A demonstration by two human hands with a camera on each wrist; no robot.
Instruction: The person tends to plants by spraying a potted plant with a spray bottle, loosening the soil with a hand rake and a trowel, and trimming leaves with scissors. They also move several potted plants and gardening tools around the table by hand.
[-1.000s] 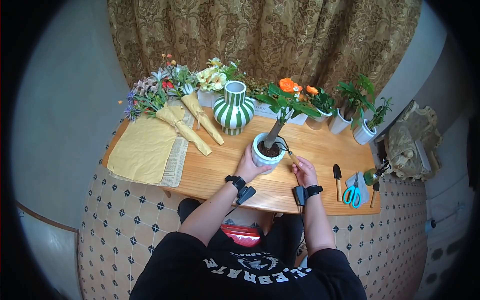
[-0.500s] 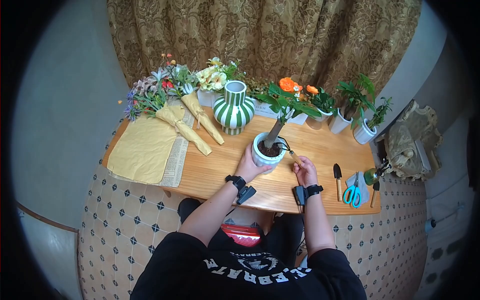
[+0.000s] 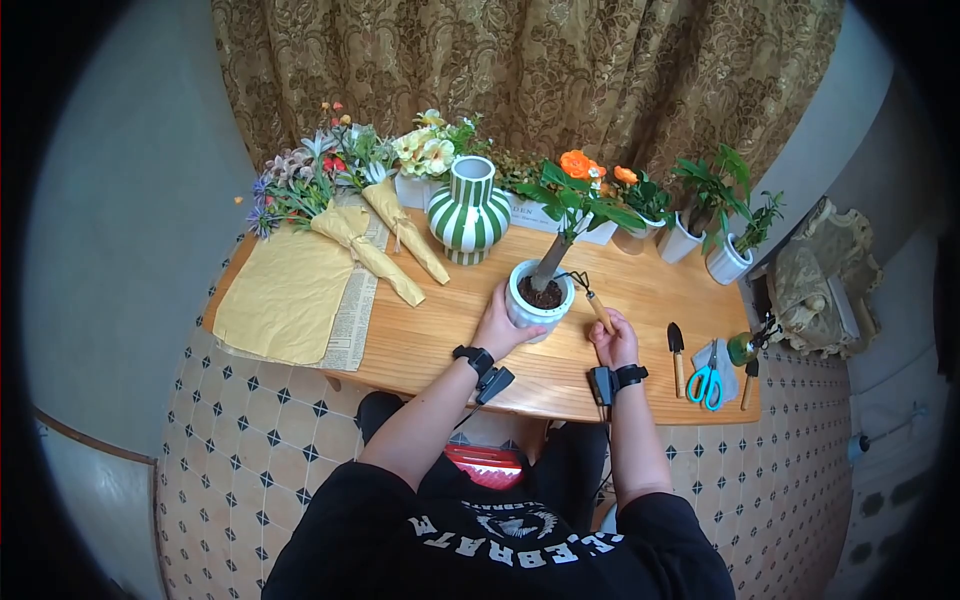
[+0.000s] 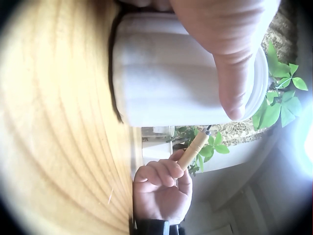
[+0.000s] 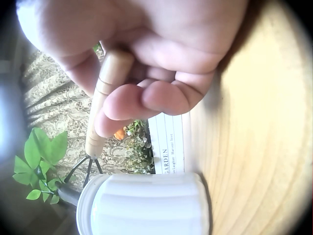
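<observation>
A white ribbed flower pot (image 3: 552,316) stands on the wooden table, holding dark soil and a thick-stemmed green plant (image 3: 550,265). My left hand (image 3: 500,328) holds the pot from its left side; in the left wrist view the thumb (image 4: 231,88) lies along the pot wall up to the rim. Beside the pot, my right hand (image 3: 615,345) grips a small hand rake (image 3: 598,308) by its wooden handle. Its dark prongs (image 5: 88,169) are at the pot's right rim, partly hidden behind the pot in the right wrist view.
To the right lie a small trowel (image 3: 676,358), blue-handled scissors (image 3: 706,387) and a green spray bottle (image 3: 742,348). A green-striped vase (image 3: 468,216) stands behind the pot. Wrapped bouquets (image 3: 375,265) and brown paper (image 3: 275,300) are on the left. Potted plants (image 3: 683,244) line the back right.
The hand rake has come up and away from the soil to the pot's right rim, its handle tilted more upright. My left hand keeps its hold on the pot.
</observation>
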